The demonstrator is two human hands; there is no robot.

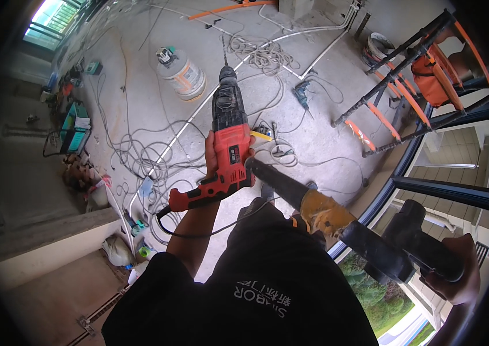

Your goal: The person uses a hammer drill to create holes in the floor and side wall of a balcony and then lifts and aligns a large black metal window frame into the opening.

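A red and black rotary hammer drill [234, 138] lies across my left hand [211, 154], whose fingers wrap round its body from beneath. Its long bit [224, 51] points away from me, while the red handle and black cord hang toward the lower left. My right hand [456, 275], out at the right, grips the black end of a long tool [328, 214] with a dark tube, a worn yellow middle and a thick black body. The tube's tip comes close beside the drill; whether they touch I cannot tell.
Tangled grey cables [158, 153] and white pipes [201, 106] run over the concrete floor. Ahead stands a white bucket [184, 75]; a teal drill [301, 95] lies farther right. A black and orange ladder [397, 86] leans by the window frame [446, 193]. A teal crate [77, 127] is left.
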